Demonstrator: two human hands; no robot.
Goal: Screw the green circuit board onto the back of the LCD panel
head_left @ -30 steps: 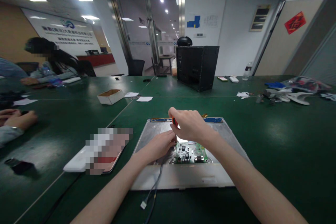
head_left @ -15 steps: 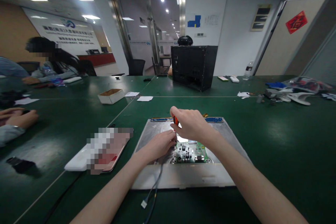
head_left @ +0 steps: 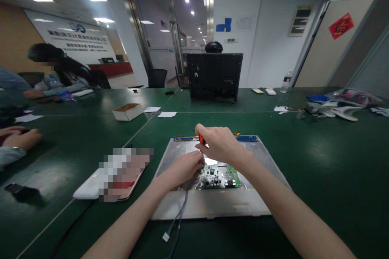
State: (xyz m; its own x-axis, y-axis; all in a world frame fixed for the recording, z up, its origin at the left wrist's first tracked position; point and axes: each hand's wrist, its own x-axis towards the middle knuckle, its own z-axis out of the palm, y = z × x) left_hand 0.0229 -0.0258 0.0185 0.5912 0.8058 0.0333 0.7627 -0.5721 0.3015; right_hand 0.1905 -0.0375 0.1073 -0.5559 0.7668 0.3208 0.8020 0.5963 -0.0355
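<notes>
My right hand (head_left: pixel 223 144) is closed around the orange-and-black handle of a screwdriver (head_left: pixel 202 140), held upright over a metal display panel (head_left: pixel 255 200). Its shaft points down at the upper left corner of a green circuit board (head_left: pixel 217 176) mounted on the panel. Beside the shaft, my left hand (head_left: pixel 185 166) has its fingers pinched together at that corner; what lies between them is hidden. Thin cables (head_left: pixel 182 210) run from under my left hand over the panel's near edge to a white connector (head_left: pixel 165 236). A blue strip board (head_left: pixel 247 139) lines the panel's far edge.
Left of the panel lie a white object (head_left: pixel 88 188) and a pink phone-like object (head_left: pixel 133 178), partly pixelated. A small open box (head_left: pixel 127 112) and papers (head_left: pixel 167 114) sit farther back. Across the table a person handles a black monitor housing (head_left: pixel 214 77). Another person's hands (head_left: pixel 22 139) are at left.
The black monitor housing across the table has turned to face me more squarely and shifted left. My hands and the screwdriver keep nearly the same place over the board.
</notes>
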